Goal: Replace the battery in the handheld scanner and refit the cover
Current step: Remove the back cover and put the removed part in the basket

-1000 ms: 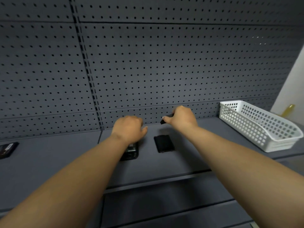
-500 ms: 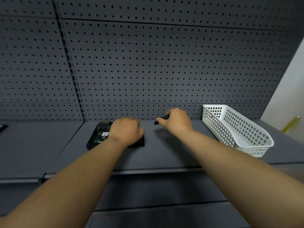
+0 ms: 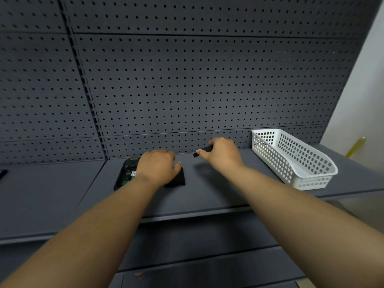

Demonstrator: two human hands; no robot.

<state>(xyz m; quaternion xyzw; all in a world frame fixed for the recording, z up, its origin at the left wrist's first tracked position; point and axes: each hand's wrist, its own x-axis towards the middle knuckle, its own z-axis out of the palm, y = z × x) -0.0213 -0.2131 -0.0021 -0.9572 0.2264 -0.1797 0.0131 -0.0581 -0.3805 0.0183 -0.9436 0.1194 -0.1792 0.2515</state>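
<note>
The handheld scanner [image 3: 127, 173] lies on the grey shelf [image 3: 207, 196] with its back open, green board and label showing. My left hand [image 3: 158, 168] is just right of it, fingers curled down over a flat black piece [image 3: 177, 180] that lies on the shelf; most of that piece is hidden under the hand. My right hand [image 3: 223, 156] hovers further right, above the shelf. It pinches a slim black part [image 3: 202, 151] whose end sticks out to the left. I cannot tell which piece is the battery and which the cover.
A white perforated basket [image 3: 291, 161] stands at the right end of the shelf. Behind the shelf rises a grey pegboard wall [image 3: 187, 90]. A dark device [image 3: 3, 173] shows at the far left edge. A lower shelf edge [image 3: 187, 217] runs across below my forearms.
My left hand left the scanner and came down on the flat black piece to its right. The right hand kept its hold on the slim black part. The view swung left.
</note>
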